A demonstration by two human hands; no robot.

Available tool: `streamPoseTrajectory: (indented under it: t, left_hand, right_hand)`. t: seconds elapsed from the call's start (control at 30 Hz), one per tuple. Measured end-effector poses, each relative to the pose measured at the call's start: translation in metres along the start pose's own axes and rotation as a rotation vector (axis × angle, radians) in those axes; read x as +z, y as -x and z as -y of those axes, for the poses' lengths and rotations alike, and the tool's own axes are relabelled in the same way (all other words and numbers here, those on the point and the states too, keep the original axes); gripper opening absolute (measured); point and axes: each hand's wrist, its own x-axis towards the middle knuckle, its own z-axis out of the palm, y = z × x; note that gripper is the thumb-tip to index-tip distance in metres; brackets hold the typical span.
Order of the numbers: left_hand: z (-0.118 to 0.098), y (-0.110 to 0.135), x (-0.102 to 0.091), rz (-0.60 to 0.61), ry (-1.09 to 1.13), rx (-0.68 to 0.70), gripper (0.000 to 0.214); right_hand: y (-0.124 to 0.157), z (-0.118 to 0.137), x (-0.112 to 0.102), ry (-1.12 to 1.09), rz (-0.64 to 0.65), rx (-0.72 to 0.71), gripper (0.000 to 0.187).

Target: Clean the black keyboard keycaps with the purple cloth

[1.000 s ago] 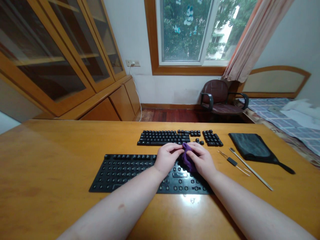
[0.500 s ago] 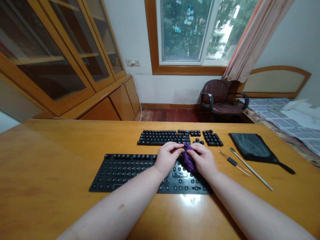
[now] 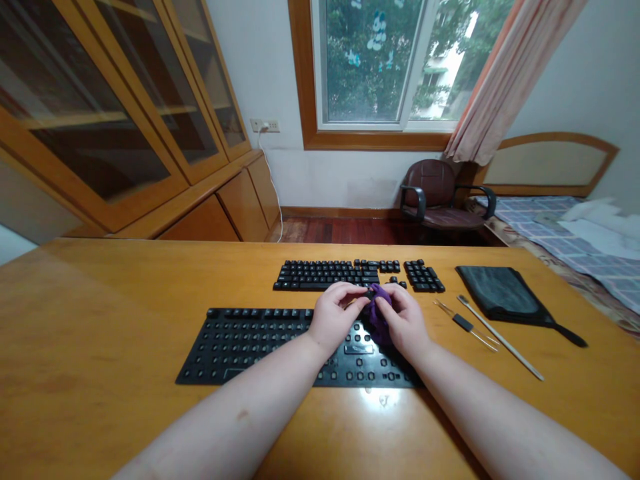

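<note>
A crumpled purple cloth (image 3: 381, 321) is pinched between the narrowly closed left hand (image 3: 335, 318) and right hand (image 3: 403, 319) above a black, keycap-stripped keyboard (image 3: 240, 347); a loosened grip could let it snag the bare stems.

- Soft daylight comes through the window (image 3: 370, 67)
- White glare sits on the wooden desk (image 3: 380, 398)
- Wide-angle distortion bends the glass cabinet (image 3: 90, 100)
- Shadows stay faint
</note>
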Motion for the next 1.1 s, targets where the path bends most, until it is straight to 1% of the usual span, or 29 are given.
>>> streamPoseTrajectory:
  t: [0.07,0.17,0.23,0.33,0.43,0.6,0.77,1.1]
  left_hand:
    - [0.0004,0.0006,0.0003,-0.012,-0.003,0.006,0.010]
    - [0.0021,0.0018,0.0000,-0.033,-0.042,0.043,0.011]
    - [0.0033,0.0024,-0.0005,-0.038,-0.063,0.078,0.011]
    - [0.0037,0.0025,-0.0009,-0.014,-0.072,0.117,0.011]
    - [0.0028,0.0022,-0.0005,0.017,-0.087,0.132,0.012]
    - [0.0043,0.0026,0.0016,0.035,-0.027,0.090,0.018]
    - [0.0054,0.0030,0.0022,0.057,-0.007,0.052,0.021]
    - [0.0037,0.0028,0.0017,0.067,-0.005,0.040,0.020]
  right_hand:
    - [0.0004,-0.0011,0.0008,0.007,-0.028,0.016,0.009]
    - [0.0011,-0.0033,0.0015,0.017,-0.062,-0.017,0.013]
    - [0.0021,-0.0043,0.0011,0.003,-0.048,-0.048,0.019]
    - [0.0037,-0.0044,-0.0001,-0.032,-0.005,-0.034,0.027]
    - [0.0039,-0.0031,-0.0007,-0.030,0.020,-0.027,0.027]
    - [0.0022,-0.0007,0.0009,-0.001,-0.013,-0.056,0.019]
    - [0.0020,0.0009,0.0013,0.005,-0.035,-0.054,0.018]
    - [0.0021,-0.0004,0.0012,-0.009,-0.019,-0.055,0.019]
